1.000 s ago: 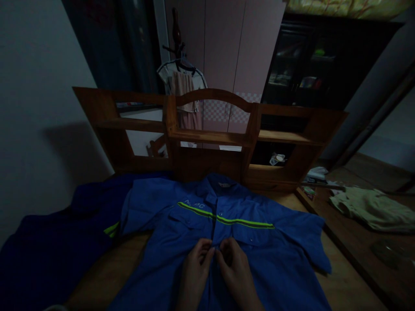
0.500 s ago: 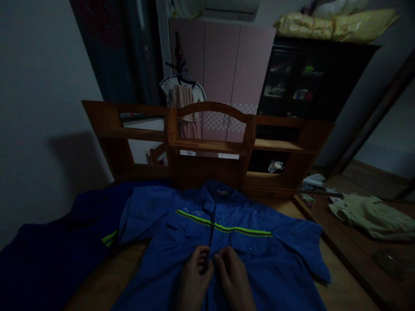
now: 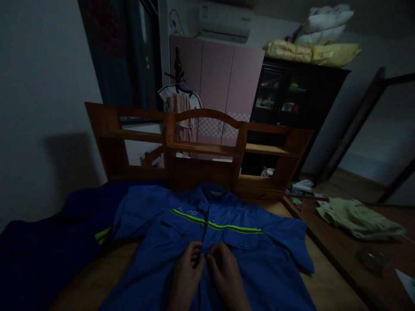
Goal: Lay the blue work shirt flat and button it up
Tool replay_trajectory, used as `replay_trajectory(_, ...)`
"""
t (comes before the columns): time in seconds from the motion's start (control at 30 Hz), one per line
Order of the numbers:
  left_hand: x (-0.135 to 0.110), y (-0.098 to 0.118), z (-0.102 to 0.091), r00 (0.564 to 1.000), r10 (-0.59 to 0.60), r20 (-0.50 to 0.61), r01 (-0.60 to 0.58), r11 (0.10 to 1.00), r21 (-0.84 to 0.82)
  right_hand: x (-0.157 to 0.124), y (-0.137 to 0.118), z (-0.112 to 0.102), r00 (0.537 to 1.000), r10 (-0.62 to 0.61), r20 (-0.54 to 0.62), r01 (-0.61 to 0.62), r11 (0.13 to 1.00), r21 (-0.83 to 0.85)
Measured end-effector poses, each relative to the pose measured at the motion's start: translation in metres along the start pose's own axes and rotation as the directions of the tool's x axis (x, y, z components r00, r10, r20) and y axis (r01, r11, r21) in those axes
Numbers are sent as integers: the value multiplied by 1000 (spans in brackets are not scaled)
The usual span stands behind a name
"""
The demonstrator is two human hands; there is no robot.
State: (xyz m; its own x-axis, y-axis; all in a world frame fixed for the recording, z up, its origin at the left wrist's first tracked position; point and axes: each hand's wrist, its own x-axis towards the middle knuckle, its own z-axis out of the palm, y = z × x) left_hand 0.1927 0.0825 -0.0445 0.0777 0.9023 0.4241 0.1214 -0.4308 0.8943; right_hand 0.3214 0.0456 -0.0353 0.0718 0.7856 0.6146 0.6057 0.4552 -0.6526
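A blue short-sleeved work shirt lies spread out, front side up, its collar pointing away from me. A yellow-green and dark stripe crosses its chest, with a flap pocket below on each side. My left hand and my right hand are close together at the front placket, below the chest stripe. Both have curled fingers, with thumb and fingertips closed on the cloth at the placket edges. Whatever button is between the fingertips is too dark and small to make out.
A darker blue garment lies at the left. Behind the shirt stands a wooden headboard with shelves. To the right, a pale green folded cloth and a round glass-like object rest on a brown surface.
The view has tilted up and turned slightly right, so the scene shifts left in the picture. Both hands stay at the same part of the placket, their fingers barely changed.
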Motion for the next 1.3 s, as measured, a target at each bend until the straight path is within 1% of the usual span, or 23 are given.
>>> replay_trajectory(0.17, 0, -3, -1, 999, 40, -8, -40, 999, 2, -2, 1, -1, 999, -36, -17, 35, 999, -20)
replay_trajectory(0.37, 0, -4, -1, 997, 74, -3, -75, 997, -28, -1, 0, -3, 998, -37, -45, 36, 999, -26)
replay_trajectory(0.5, -1, -1, -1, 995, 97, 8, -97, 993, -73, -1, 1, -4, 999, -25, -44, 25, 1000, 5)
replay_trajectory(0.6, -8, 4, -5, 995, 95, 25, -93, 993, -68, -1, 4, -3, 998, -24, -64, 25, 999, 23)
replay_trajectory(0.67, -20, 8, -11, 996, 80, 48, -79, 997, -23, 0, 6, -2, 996, -24, -86, 27, 999, 26)
replay_trajectory(0.77, -52, 12, -27, 996, 53, 66, -61, 992, 111, 2, 8, -1, 996, -16, -92, 19, 1000, 26)
replay_trajectory(0.83, -77, 11, -38, 997, 50, 53, -59, 981, 183, 3, 7, -2, 997, -18, -81, 20, 1000, 23)
replay_trajectory(0.93, -109, 2, -49, 998, 62, 28, -66, 972, 227, -2, -2, -8, 997, -48, -61, 48, 999, 1)
replay_trajectory(1.03, -123, -8, -51, 996, 91, 0, -88, 963, 253, -24, -18, -17, 993, -106, -60, 104, 994, -45)
replay_trajectory(1.13, -123, -11, -47, 993, 118, 13, -117, 949, 292, -62, -28, -22, 989, -128, -79, 123, 990, -63)
replay_trajectory(1.2, -119, -9, -43, 991, 134, 17, -132, 934, 332, -91, -23, -18, 984, -154, -88, 147, 986, -78)
replay_trajectory(1.3, -115, -5, -37, 987, 161, -3, -147, 906, 397, -126, -3, -1, 954, -255, -156, 235, 962, -138)
